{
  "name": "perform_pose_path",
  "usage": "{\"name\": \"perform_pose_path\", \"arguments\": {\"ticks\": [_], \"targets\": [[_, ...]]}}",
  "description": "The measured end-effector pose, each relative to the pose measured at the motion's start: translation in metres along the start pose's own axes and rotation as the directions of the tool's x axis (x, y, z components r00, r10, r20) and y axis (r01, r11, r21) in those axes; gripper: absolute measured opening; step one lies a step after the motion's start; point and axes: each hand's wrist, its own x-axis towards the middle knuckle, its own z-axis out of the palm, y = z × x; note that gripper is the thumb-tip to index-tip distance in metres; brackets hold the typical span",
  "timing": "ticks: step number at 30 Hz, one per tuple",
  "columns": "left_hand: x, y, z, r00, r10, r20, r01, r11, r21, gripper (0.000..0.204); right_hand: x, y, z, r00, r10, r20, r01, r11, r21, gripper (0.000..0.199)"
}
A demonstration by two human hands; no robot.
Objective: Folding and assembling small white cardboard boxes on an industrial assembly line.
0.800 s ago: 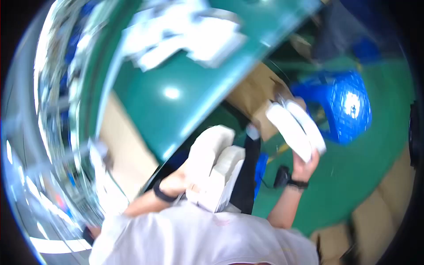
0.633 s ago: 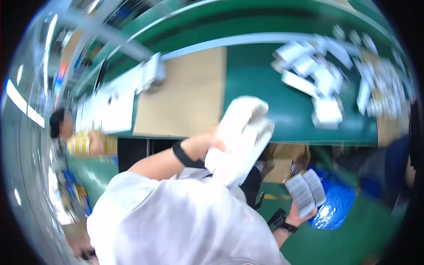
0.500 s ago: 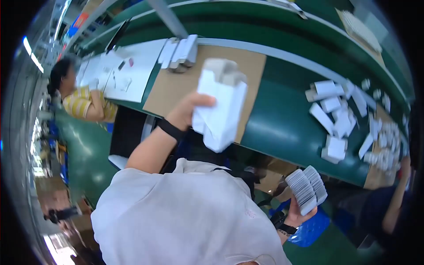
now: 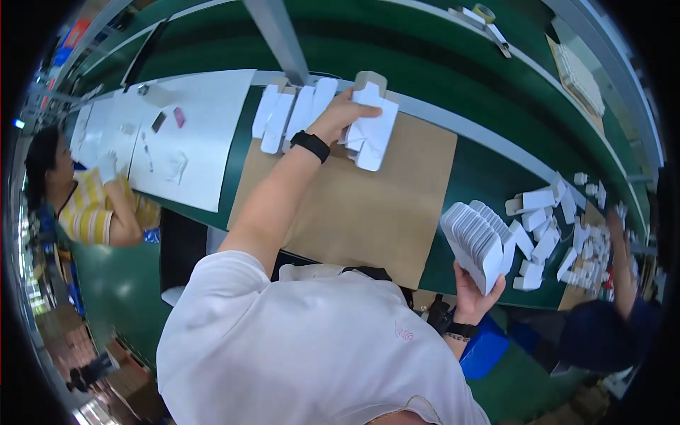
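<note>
My left hand (image 4: 338, 117), with a black wristband, reaches forward and grips a bunch of flat white carton blanks (image 4: 372, 127) over the far edge of a brown cardboard sheet (image 4: 368, 205). Just left of it lies a row of white folded cartons (image 4: 290, 113) on the green table (image 4: 482, 177). My right hand (image 4: 473, 294) holds a thick fanned stack of white carton blanks (image 4: 480, 241) upright near the table's front edge. My white shirt fills the lower middle.
Several loose white cartons (image 4: 559, 227) lie scattered at the right, where another person's arm (image 4: 623, 262) reaches in. A large white sheet (image 4: 177, 134) covers the table's left; a person in a yellow striped top (image 4: 85, 205) sits there. A metal post (image 4: 280, 35) rises behind.
The view swung from the floor up to the table. My left hand carried its white cartons forward to the cardboard's far edge. My right hand came up beside the table with its stack.
</note>
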Motion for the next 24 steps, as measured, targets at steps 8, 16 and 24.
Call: {"name": "perform_pose_path", "arguments": {"ticks": [8, 16, 24], "targets": [[0.057, 0.025, -0.066, 0.615, 0.774, -0.15, -0.299, 0.405, 0.864, 0.048, 0.066, 0.072, 0.102, 0.992, 0.097, -0.084, -0.092, 0.994, 0.063, 0.062], [-0.079, -0.005, 0.059, 0.952, 0.087, 0.295, 0.161, 0.677, -0.719, 0.056, 0.108, 0.102, 0.136, 0.993, 0.1, -0.062, -0.099, 0.995, 0.019, 0.06], [-0.1, 0.023, 0.037, 0.996, -0.047, 0.082, 0.094, 0.561, -0.823, 0.052, 0.055, 0.106, 0.099, 0.928, 0.09, 0.362, 0.114, 0.855, -0.506, 0.078]]}}
